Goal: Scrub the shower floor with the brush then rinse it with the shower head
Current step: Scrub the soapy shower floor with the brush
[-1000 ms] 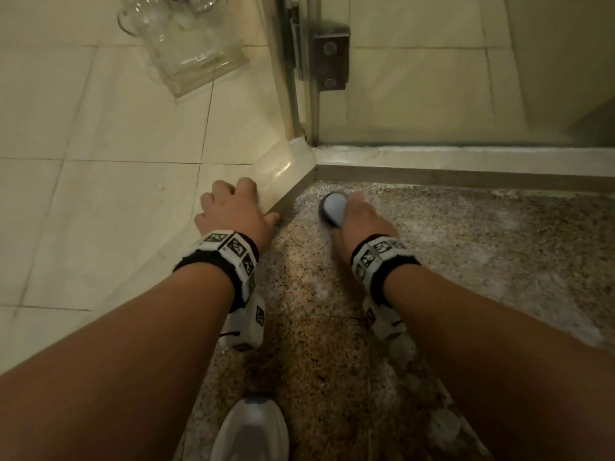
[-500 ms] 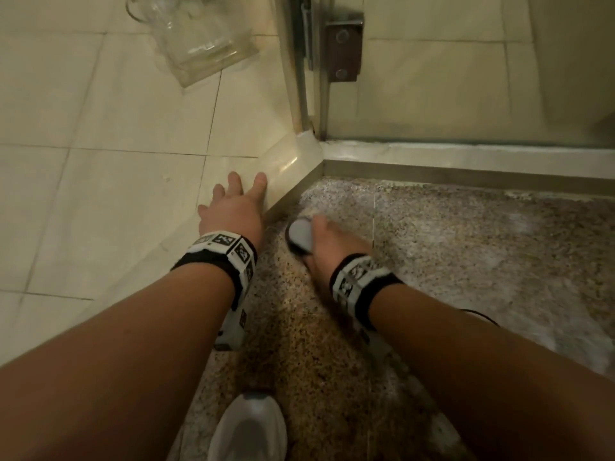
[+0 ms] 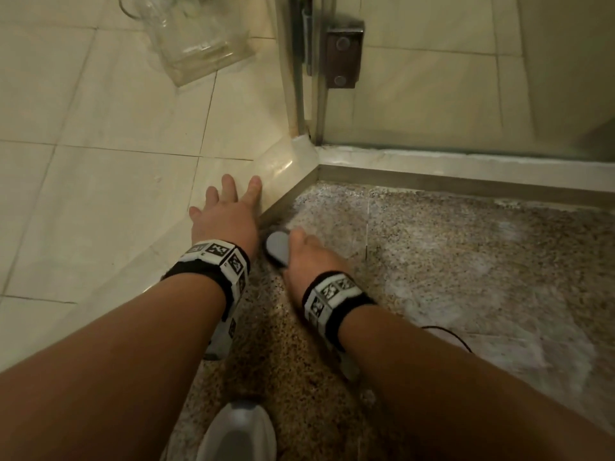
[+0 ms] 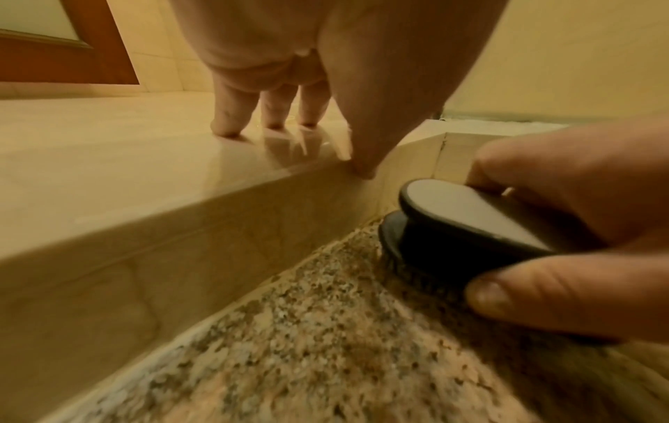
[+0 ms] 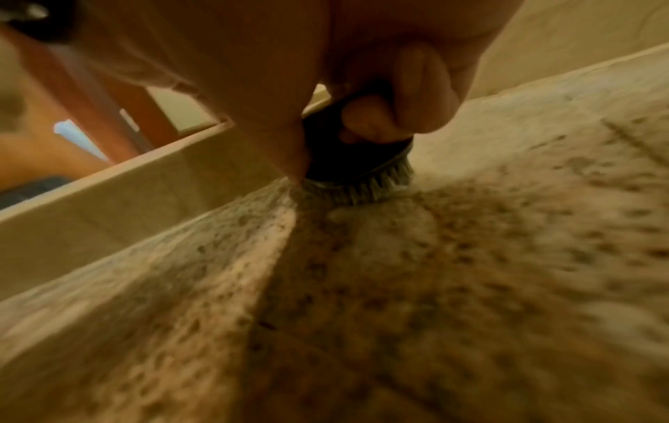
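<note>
We have pulled the brush point(image 3: 278, 248) back from the corner along the curb point(image 3: 233, 207), nearer our shoe; our right hand point(image 3: 309, 257) grips its knob, bristles down on the floor point(image 3: 432, 261). Our left hand point(image 3: 226, 214), knuckled a second ago, now lies flat on the curb, grip wide. We judge scrubbing unfinished; rinsing waits.
</note>
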Available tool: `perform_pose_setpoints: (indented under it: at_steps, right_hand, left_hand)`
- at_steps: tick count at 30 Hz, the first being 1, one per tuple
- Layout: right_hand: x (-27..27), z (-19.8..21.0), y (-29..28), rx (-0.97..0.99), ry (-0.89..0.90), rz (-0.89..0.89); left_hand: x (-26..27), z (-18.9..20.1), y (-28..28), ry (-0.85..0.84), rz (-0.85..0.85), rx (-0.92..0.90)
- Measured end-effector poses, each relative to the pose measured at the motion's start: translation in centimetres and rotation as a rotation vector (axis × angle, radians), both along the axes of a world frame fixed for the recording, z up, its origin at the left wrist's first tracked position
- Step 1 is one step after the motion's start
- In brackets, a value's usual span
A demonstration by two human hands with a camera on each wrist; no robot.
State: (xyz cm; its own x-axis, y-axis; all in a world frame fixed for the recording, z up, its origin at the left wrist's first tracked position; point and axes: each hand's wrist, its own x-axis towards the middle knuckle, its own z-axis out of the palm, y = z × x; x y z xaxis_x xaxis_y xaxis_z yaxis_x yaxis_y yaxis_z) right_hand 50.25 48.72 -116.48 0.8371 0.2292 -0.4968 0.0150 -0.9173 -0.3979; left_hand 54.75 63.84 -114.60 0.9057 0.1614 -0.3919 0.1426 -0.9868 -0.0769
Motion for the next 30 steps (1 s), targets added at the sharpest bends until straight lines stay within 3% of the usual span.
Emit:
perform_pose_setpoints:
  at_steps: [3,7,10,13,16,19,21,25,28,30]
  right_hand:
    - [1.5,-0.5,-2.7,-0.015,0.001,-0.028]
    - [5.7,-0.1,-10.2,-0.037,-0.002,-0.379]
    - [7.6,-0.2,-13.6,-0.089,0.007,-0.512]
    - [6.0,-0.4,-11.0,-0.039,0.037,-0.508]
    - [0.9,-0.8,-6.8,-0.030,0.057,-0.266]
    - [-1.6,-1.2,-7.6,-0.057,0.083,-0.102]
    - [-1.0,-1.2,-10.7,-0.081,0.083,-0.167]
    - [2.1,-0.5,-17.4,-0.165,0.047,-0.518]
    - [2.6,-0.3,-16.1,-0.116,0.068,-0.651]
    - [0.8,-0.3,-12.3,-0.040,0.090,-0.582]
  left_hand:
    - [-0.2,-0.2,0.4,-0.018,-0.017,-0.009]
    - [-0.6,-0.5,0.6,-0.054,-0.039,-0.013]
    - [-0.7,-0.4,0.5,-0.048,-0.030,0.001]
    - [-0.7,0.0,0.1,-0.040,-0.025,0.009]
    - [-0.9,0.3,-0.4,-0.029,-0.008,0.004]
    - [-0.9,-0.2,-0.5,-0.090,0.027,-0.030]
    - [-1.0,-0.4,-0.5,-0.116,0.060,-0.063]
    - [-1.2,-0.7,-0.7,-0.139,0.070,-0.088]
    - [-1.1,-0.9,-0.5,-0.143,0.051,-0.064]
    - [-1.2,-0.9,-0.6,-0.152,0.055,-0.076]
